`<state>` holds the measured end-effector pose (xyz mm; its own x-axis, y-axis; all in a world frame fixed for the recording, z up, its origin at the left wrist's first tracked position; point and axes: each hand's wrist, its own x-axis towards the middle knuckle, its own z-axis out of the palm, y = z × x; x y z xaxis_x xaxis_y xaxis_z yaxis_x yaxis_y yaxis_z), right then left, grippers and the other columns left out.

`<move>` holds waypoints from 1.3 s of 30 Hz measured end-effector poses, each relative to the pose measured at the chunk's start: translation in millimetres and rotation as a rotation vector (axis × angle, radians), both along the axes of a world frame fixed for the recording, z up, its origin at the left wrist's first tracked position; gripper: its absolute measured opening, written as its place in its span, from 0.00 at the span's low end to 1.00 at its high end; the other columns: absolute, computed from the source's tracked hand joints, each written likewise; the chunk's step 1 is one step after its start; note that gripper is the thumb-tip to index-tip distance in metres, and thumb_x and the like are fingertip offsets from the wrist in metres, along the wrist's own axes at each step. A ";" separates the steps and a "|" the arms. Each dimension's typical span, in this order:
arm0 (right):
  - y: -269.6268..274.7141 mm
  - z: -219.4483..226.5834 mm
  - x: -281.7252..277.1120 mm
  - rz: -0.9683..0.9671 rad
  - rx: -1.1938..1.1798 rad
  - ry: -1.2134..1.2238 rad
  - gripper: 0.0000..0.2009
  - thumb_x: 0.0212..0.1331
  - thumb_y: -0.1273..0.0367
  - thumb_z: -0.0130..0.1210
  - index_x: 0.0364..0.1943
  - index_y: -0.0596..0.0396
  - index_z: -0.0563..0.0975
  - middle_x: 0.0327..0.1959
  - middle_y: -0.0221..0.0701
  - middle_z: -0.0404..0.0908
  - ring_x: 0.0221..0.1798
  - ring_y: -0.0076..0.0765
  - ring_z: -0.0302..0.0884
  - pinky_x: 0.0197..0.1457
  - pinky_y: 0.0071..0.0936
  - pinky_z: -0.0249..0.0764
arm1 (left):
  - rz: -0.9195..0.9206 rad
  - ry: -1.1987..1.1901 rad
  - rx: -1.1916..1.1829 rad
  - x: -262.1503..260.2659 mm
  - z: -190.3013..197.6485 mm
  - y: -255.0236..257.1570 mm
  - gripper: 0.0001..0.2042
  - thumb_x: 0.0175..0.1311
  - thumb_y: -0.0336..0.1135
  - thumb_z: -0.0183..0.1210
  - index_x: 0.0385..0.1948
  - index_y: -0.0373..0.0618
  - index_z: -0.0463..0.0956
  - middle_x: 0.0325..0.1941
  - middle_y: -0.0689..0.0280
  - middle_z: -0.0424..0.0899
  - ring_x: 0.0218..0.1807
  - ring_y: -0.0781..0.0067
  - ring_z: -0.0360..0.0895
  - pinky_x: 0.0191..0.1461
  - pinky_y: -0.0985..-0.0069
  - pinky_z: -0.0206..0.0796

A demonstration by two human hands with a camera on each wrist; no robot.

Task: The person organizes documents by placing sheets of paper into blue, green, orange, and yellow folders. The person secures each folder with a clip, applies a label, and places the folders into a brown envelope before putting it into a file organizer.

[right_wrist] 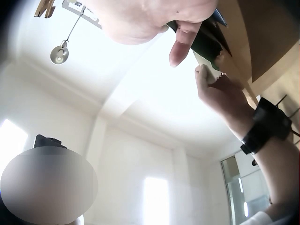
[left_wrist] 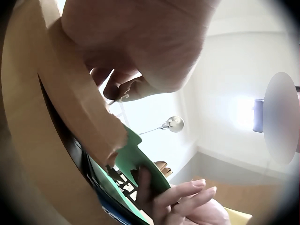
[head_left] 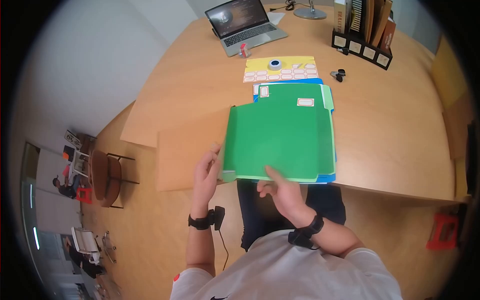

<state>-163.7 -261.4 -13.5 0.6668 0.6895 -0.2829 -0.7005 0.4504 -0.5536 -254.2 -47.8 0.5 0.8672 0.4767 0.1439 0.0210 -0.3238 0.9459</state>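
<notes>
A green file folder (head_left: 275, 140) lies over a stack of green and blue folders at the table's front edge. Its left edge meets the brown paper envelope (head_left: 187, 150); in the left wrist view the folder (left_wrist: 133, 159) sits at the envelope's torn mouth (left_wrist: 115, 145). My left hand (head_left: 206, 172) pinches the envelope's ragged edge, fingertips partly hidden. With the thumb on top and fingers curled below, my right hand (head_left: 285, 195) grips the folder's near edge. White labels with red borders (head_left: 305, 102) show on the green folder behind.
Behind the stack lies a yellow label sheet (head_left: 255, 65) with a white tape roll (head_left: 275, 64) on it. Black clips (head_left: 338, 75) lie to the right. Farther back stand a laptop (head_left: 245, 25), a lamp base (head_left: 310, 12) and a black file rack (head_left: 362, 49).
</notes>
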 end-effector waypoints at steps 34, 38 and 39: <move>5.6 8.3 26.7 0.195 -0.148 -0.266 0.18 0.76 0.66 0.49 0.62 0.62 0.70 0.52 0.40 0.81 0.41 0.38 0.87 0.36 0.25 0.83 | -0.052 0.022 0.437 -12.5 13.6 3.4 0.03 0.71 0.24 0.51 0.35 0.33 0.71 0.56 0.51 0.85 0.58 0.62 0.80 0.66 0.68 0.65; 29.2 2.1 8.2 0.257 -0.169 -0.269 0.18 0.78 0.65 0.47 0.63 0.60 0.69 0.56 0.40 0.79 0.44 0.37 0.86 0.40 0.26 0.83 | -0.110 0.034 0.346 -3.8 17.2 1.8 0.02 0.71 0.23 0.50 0.37 0.35 0.71 0.57 0.52 0.84 0.61 0.60 0.79 0.68 0.67 0.64; 34.2 -3.8 6.9 0.266 -0.150 -0.244 0.17 0.78 0.65 0.47 0.63 0.60 0.69 0.56 0.39 0.79 0.44 0.36 0.86 0.41 0.26 0.83 | -0.092 0.046 0.338 -3.0 18.8 -0.1 0.02 0.71 0.23 0.50 0.38 0.35 0.72 0.58 0.52 0.84 0.62 0.60 0.78 0.69 0.67 0.63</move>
